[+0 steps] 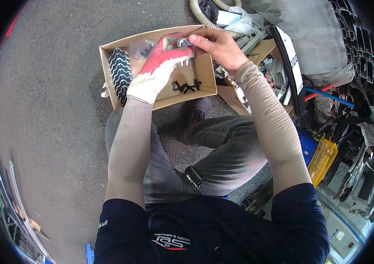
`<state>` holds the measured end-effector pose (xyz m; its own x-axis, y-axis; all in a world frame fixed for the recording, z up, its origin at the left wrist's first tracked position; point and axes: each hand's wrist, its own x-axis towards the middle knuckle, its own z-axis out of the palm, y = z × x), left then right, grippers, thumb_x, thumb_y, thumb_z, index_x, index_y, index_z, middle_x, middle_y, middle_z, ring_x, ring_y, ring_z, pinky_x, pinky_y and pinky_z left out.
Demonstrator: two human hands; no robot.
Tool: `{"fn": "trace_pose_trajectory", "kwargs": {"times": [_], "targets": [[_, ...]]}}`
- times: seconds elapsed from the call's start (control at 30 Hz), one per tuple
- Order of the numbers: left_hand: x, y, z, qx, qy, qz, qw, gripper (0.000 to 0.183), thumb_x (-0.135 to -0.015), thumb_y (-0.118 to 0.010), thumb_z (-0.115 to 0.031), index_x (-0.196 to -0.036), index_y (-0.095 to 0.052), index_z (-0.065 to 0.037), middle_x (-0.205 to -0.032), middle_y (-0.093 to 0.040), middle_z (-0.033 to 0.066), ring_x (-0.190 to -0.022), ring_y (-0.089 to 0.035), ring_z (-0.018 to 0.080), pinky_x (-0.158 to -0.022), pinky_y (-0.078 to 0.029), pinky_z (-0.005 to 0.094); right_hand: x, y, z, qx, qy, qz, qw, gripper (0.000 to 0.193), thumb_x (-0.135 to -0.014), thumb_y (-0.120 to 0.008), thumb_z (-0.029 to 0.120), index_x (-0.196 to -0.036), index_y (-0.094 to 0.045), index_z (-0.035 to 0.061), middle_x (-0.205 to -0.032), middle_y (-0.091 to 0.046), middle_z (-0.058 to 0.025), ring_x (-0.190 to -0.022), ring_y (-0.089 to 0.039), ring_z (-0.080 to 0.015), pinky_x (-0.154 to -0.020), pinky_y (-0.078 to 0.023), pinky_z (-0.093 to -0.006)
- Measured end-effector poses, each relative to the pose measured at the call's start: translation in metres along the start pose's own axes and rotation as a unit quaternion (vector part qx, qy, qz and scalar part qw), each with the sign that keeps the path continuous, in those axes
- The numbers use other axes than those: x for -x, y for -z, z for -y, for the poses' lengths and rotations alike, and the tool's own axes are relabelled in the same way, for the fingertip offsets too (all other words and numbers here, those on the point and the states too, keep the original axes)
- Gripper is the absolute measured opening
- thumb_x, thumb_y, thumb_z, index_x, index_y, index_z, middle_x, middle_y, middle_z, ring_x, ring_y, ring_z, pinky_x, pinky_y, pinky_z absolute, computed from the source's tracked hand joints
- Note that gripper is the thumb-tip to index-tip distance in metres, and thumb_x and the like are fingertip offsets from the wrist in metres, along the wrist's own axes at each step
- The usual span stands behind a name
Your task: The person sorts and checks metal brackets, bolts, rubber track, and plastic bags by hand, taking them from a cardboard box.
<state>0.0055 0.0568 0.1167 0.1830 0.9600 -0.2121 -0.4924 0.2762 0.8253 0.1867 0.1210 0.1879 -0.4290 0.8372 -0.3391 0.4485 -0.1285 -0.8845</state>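
Note:
My left hand [160,66], in a red and white work glove, is closed around a small grey part [184,42] above an open cardboard box [182,100]. My bare right hand [223,48] meets it from the right, thumb and fingers pinched at the same part. What kind of part it is, I cannot make out. Short pale prongs [184,63] show just below the glove. Inside the box, a stack of dark zigzag-edged pieces [120,72] lines the left side. Several small black pieces [186,86] lie toward the near right, and a clear plastic bag [140,49] sits behind the glove.
Metal profiles and cardboard scraps [262,53] crowd the box's right side, with a ribbed hose [202,17] beyond. A yellow crate [322,160] stands at the right. Long strips [17,193] lie at the lower left. My bent legs [226,132] are close below the box.

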Motion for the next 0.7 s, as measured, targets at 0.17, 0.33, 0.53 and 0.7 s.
{"fn": "trace_pose_trajectory", "kwargs": {"times": [0.17,0.33,0.53,0.7], "targets": [[0.0,-0.001,0.0,0.051,0.019,-0.043,0.998,0.045,-0.094,-0.07,-0.019,-0.131,-0.053,0.002,-0.114,-0.066,0.01,-0.102,-0.066,0.0187,-0.09,-0.053,0.0308,-0.002,-0.002,0.002,0.005,0.011,-0.055,0.998,0.05,-0.092,-0.073,0.041,-0.116,-0.069,-0.0031,-0.101,-0.071,-0.0081,-0.088,-0.063,-0.0121,-0.081,-0.053,-0.0281],[0.001,-0.007,-0.005,0.004,-0.015,-0.057,0.998,0.037,-0.094,-0.07,-0.023,-0.122,-0.06,0.0,-0.102,-0.068,0.0063,-0.093,-0.064,0.0146,-0.087,-0.051,0.0284,-0.004,0.0,-0.003,0.06,0.029,-0.052,0.996,0.057,-0.092,-0.07,0.048,-0.119,-0.068,-0.0027,-0.106,-0.071,-0.0131,-0.097,-0.066,-0.0183,-0.089,-0.052,-0.0317],[0.007,-0.012,-0.012,-0.036,-0.027,-0.04,0.998,0.034,-0.094,-0.068,-0.026,-0.116,-0.063,-0.001,-0.094,-0.063,0.0024,-0.087,-0.056,0.0105,-0.082,-0.044,0.0255,-0.002,-0.004,0.0,0.123,0.082,0.006,0.989,0.048,-0.098,-0.065,0.041,-0.12,-0.066,-0.0022,-0.1,-0.068,-0.0043,-0.094,-0.058,-0.0107,-0.09,-0.047,-0.0266],[0.001,-0.01,-0.005,0.139,0.002,-0.021,0.99,0.04,-0.094,-0.07,-0.022,-0.125,-0.06,0.0,-0.11,-0.067,0.0075,-0.098,-0.062,0.0142,-0.088,-0.05,0.0302,-0.006,-0.005,0.002,-0.005,-0.016,-0.013,1.0,0.061,-0.095,-0.064,0.053,-0.121,-0.067,-0.0015,-0.107,-0.07,-0.0102,-0.095,-0.065,-0.0163,-0.084,-0.05,-0.0283]]}}
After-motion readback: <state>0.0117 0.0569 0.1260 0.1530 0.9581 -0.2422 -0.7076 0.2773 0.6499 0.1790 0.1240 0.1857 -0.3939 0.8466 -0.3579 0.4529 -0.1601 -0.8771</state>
